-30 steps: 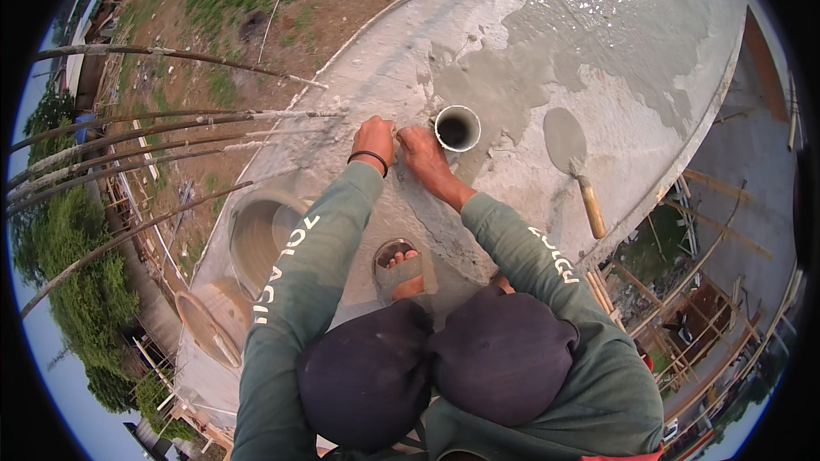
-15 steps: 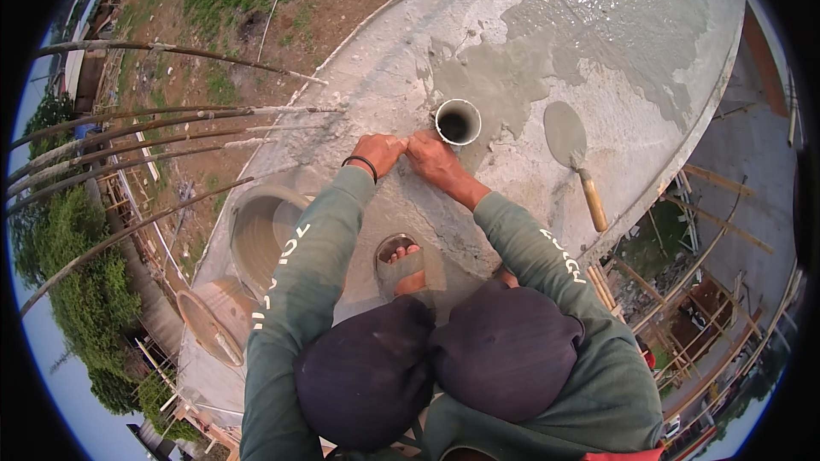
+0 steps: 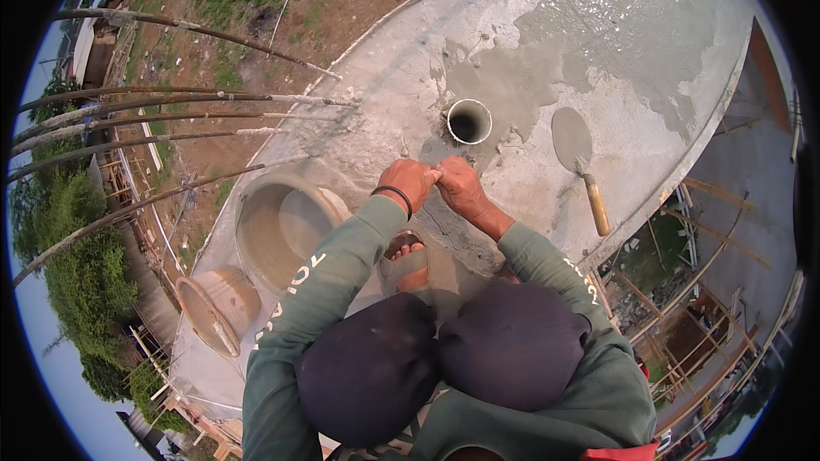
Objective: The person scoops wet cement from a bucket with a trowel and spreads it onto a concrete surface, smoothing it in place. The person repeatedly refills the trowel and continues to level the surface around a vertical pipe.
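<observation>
My left hand (image 3: 405,183), with a dark band at the wrist, is closed, and its fingertips meet those of my right hand (image 3: 466,194). The right hand is closed too, thumb and fingers pinched together. Whatever lies between the fingers is too small to make out. Just beyond the hands, a round white pipe (image 3: 472,108) stands with its open end up in the concrete slab (image 3: 376,77). To its right lies a trowel (image 3: 572,138), its blade coated grey and its wooden handle pointing toward me.
Left of my arm stand a large round tub (image 3: 252,222) and a tilted bucket (image 3: 237,294). Several long rods (image 3: 213,96) jut from the slab's left edge. Wet cement (image 3: 632,26) spreads at the far right. Beyond the right edge, wooden framing (image 3: 696,316) lies lower down.
Both hands have drawn back from the pipe toward my body and slightly right, still meeting at the fingertips. The view has shifted a little. Trowel and tubs stay in place.
</observation>
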Demonstrator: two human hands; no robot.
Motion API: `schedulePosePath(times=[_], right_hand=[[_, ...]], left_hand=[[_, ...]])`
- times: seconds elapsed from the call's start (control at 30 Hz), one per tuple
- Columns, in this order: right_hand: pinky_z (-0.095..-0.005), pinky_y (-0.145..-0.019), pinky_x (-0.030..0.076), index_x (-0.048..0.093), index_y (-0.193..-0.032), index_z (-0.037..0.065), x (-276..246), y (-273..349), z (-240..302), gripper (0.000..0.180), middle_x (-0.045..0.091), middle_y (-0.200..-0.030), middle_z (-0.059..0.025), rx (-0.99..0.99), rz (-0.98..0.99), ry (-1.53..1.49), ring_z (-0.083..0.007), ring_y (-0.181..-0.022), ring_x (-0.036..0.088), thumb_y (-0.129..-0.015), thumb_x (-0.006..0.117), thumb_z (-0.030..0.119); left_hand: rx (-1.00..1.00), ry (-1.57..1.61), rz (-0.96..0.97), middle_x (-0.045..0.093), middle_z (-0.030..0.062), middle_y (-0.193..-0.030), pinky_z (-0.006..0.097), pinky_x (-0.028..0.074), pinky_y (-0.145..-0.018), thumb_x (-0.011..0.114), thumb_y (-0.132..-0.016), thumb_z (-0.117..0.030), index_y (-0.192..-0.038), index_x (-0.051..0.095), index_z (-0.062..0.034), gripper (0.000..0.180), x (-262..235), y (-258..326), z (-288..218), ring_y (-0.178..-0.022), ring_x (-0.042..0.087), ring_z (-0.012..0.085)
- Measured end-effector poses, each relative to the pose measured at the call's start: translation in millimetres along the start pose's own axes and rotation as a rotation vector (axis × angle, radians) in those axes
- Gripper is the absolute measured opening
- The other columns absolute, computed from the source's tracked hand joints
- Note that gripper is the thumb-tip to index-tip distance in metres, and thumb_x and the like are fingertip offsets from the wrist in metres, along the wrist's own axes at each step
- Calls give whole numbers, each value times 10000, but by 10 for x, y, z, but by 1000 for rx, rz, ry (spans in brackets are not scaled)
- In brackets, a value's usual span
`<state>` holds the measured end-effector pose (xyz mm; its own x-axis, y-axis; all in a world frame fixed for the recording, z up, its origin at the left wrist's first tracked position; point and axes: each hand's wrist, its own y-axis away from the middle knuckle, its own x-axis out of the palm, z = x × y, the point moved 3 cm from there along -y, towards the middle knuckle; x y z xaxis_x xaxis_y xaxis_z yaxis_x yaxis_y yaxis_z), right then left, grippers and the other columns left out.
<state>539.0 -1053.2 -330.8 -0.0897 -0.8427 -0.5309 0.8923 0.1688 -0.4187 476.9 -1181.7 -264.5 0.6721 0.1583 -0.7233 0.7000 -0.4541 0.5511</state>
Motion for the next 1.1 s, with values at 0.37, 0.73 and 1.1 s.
schedulePosePath(times=[0.37,0.73,1.1], right_hand=[[-397,-614,425,578,-858,22,-938,225,437,116,473,-706,-98,19,-57,-70,-294,-672,520,-847,683,70],[-460,-1001,465,485,-1411,49,-2850,548,343,599,532,-1358,-240,548,-270,554,-437,-1243,519,-886,716,225],[-552,-784,502,508,-1146,0,-2298,1535,-419,448,677,-917,-309,1208,36,457,-510,-894,653,-912,664,350]], left_hand=[[335,-31,69,662,194,-801,490,509,-738,595,-955,-304,-848,704,-18,324,-218,464,-994,-820,650,386],[331,-676,-256,707,218,-890,528,520,-773,564,-957,-335,-1074,700,-75,316,-2987,-690,-945,-789,687,392],[169,-78,-318,703,210,-1026,451,501,-857,695,-889,-258,-1332,590,-29,509,-2144,1242,-951,-976,675,387]])
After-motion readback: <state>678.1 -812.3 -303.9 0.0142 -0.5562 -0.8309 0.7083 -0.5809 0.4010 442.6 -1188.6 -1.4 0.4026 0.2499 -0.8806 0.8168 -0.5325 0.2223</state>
